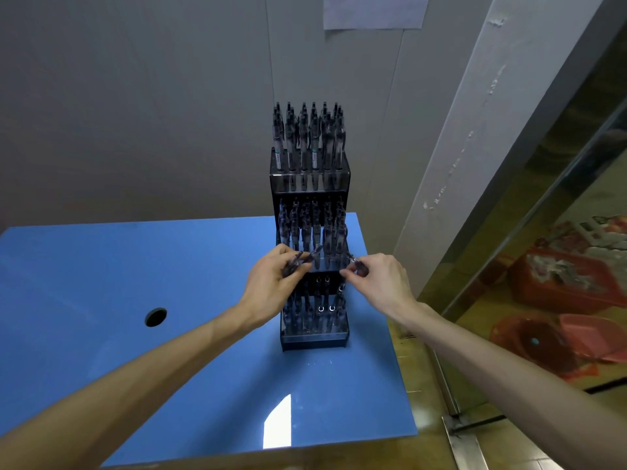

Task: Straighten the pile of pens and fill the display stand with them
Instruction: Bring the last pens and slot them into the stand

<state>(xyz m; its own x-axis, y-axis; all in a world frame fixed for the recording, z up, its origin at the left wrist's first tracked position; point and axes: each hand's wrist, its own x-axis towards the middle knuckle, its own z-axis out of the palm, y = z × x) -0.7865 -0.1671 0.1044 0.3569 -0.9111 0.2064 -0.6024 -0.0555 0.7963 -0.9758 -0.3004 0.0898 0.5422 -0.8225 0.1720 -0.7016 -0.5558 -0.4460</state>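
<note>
Pens (308, 140) fill the stand (314, 337) (blue table (169, 266), round hole (155, 316)).

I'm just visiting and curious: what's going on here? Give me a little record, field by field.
setting: blue table against a grey wall
stand: dark three-tier display stand near the table's right edge
top tier: packed with upright pens
middle tier: packed with upright pens
bottom tier: partly filled; a few empty holes show
left hand: grips a small bunch of pens
right hand: pinches one pen in front of the middle tier
table hole: round, left of the stand
</note>
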